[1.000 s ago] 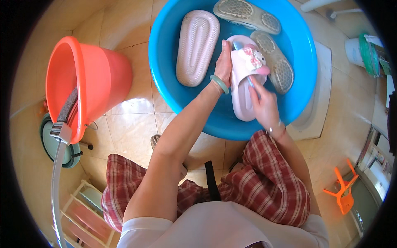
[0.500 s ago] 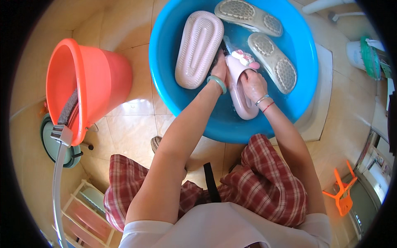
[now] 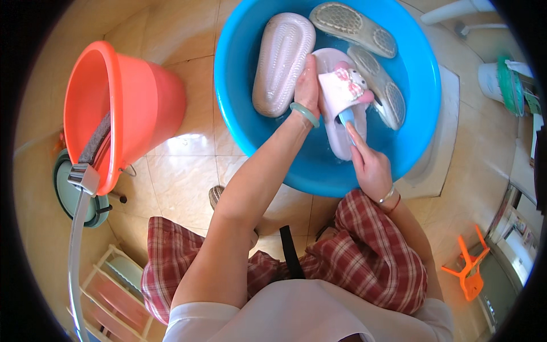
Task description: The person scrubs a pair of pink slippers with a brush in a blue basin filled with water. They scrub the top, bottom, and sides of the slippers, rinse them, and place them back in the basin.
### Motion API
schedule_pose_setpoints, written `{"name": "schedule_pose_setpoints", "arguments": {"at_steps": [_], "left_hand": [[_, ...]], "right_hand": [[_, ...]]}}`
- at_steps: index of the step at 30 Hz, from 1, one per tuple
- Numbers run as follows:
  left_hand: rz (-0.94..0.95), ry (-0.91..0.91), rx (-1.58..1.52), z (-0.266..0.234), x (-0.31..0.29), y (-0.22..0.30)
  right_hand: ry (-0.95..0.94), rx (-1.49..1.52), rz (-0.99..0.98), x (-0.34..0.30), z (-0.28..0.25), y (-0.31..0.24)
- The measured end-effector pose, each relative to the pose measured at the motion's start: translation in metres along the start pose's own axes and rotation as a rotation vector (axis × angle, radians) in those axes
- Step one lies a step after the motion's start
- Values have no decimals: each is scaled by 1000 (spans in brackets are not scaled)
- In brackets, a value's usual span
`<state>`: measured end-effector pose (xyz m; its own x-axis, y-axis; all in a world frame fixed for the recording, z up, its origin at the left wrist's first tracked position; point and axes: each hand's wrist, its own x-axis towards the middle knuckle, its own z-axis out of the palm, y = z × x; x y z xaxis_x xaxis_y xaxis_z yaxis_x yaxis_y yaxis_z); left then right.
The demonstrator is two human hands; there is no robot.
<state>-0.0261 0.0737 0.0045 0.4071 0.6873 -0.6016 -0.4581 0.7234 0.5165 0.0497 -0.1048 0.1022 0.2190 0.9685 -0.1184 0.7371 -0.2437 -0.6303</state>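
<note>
In the blue basin (image 3: 228,108), a pale pink slipper (image 3: 338,94) with a cartoon decoration on its strap lies tilted, upper side up. My left hand (image 3: 307,88) grips its left edge. My right hand (image 3: 373,171) is closed round the light-blue handle of a brush (image 3: 346,117), which runs under the strap; the brush's head is hidden there. A second pink slipper (image 3: 283,64) rests sole up against the left wall. Two shoes with grey patterned soles (image 3: 353,28) lie sole up at the far right, one partly behind the held slipper.
An orange-red bucket (image 3: 151,102) lies tipped at the left, beside a metal-ended pole (image 3: 77,245) and a round green stool (image 3: 74,194). A cream rack (image 3: 114,285) stands near left. At the right are an orange stand (image 3: 470,268) and a white tray edge (image 3: 447,131).
The slipper has been turned and raised, its decorated strap now facing up. My right hand has drawn back toward me out of the slipper, and the brush's blue handle shows under the strap.
</note>
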Motion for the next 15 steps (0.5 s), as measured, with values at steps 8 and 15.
{"name": "schedule_pose_setpoints", "arguments": {"at_steps": [8, 15], "left_hand": [[-48, 32, 6, 6, -10, -3], [20, 22, 50, 3, -9, 7]], "right_hand": [[135, -193, -32, 82, 20, 14], [-6, 42, 53, 0, 6, 6]]}}
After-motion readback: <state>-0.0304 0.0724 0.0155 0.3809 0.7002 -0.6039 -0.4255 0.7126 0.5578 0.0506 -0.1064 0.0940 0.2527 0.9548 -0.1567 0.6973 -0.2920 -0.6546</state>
